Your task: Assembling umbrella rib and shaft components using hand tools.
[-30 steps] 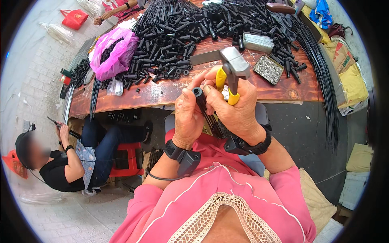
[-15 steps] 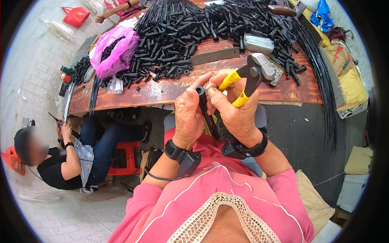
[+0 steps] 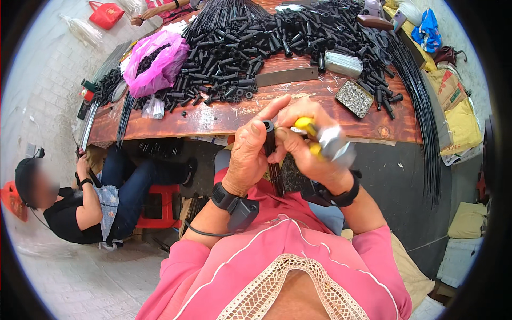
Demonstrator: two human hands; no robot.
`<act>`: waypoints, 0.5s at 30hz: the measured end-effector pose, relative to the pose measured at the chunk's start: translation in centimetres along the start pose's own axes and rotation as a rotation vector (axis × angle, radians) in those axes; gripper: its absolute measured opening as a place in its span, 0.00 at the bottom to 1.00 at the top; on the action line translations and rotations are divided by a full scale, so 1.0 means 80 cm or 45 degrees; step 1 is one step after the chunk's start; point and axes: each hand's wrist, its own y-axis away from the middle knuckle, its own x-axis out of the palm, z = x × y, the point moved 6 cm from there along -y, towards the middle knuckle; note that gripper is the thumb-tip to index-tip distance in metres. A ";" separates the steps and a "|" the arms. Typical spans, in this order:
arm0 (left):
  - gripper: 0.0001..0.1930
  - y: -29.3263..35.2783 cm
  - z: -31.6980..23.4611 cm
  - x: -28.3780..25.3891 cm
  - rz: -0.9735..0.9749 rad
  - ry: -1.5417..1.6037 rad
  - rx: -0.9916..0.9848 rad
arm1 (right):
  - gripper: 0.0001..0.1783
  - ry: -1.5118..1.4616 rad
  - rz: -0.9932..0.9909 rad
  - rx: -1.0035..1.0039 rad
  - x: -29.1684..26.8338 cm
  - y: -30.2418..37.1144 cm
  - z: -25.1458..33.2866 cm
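Note:
My left hand point(image 3: 245, 152) is closed round a black tube point(image 3: 269, 128) with a hollow round end facing up; dark rods point(image 3: 276, 180) run down below it toward my lap. In my right hand point(image 3: 305, 153) is a pair of yellow-handled pincers point(image 3: 305, 125), its metal head blurred by motion and pointing to the right. The right thumb and finger meet close beside the tube's top end; anything tiny between them cannot be made out. Both hands are just off the near edge of the wooden table point(image 3: 213, 121).
Heaped black tubes point(image 3: 224, 69) cover the table's far part. A flat metal bar point(image 3: 286, 77), a tin of small metal bits point(image 3: 354, 99) and a pink bag point(image 3: 160, 64) lie nearer. Long black rods point(image 3: 424, 117) hang over the right edge. A co-worker point(image 3: 80, 197) sits at left.
The pincers have swung down and to the right in my right hand, uncovering the metal tin. My left hand still holds the tube, now slightly lower.

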 end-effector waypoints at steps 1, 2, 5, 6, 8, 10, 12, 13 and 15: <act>0.40 0.002 0.000 0.000 0.033 0.011 -0.017 | 0.08 -0.206 -0.004 0.138 0.002 -0.006 0.002; 0.40 0.003 -0.001 -0.003 0.030 0.016 -0.018 | 0.07 -0.207 0.085 0.314 -0.001 -0.006 -0.008; 0.35 0.006 0.002 -0.008 -0.045 0.184 -0.045 | 0.07 -0.290 0.239 0.142 0.003 -0.027 -0.003; 0.35 0.007 0.003 -0.014 -0.051 0.191 -0.045 | 0.07 -0.288 0.245 0.149 0.004 -0.030 0.008; 0.34 0.009 -0.004 -0.024 0.005 0.044 0.031 | 0.08 -0.386 0.339 0.436 0.015 -0.030 0.011; 0.33 0.011 -0.007 -0.031 -0.091 0.016 0.026 | 0.11 0.167 0.314 0.203 -0.008 -0.025 0.002; 0.34 0.011 -0.009 -0.045 -0.137 0.067 -0.003 | 0.12 0.849 0.398 0.142 -0.018 -0.014 0.012; 0.36 0.013 -0.012 -0.047 -0.159 0.070 -0.022 | 0.12 0.970 0.483 0.121 -0.019 -0.007 0.014; 0.36 0.014 -0.015 -0.053 -0.186 0.076 -0.028 | 0.12 1.116 0.565 0.115 -0.019 0.003 0.010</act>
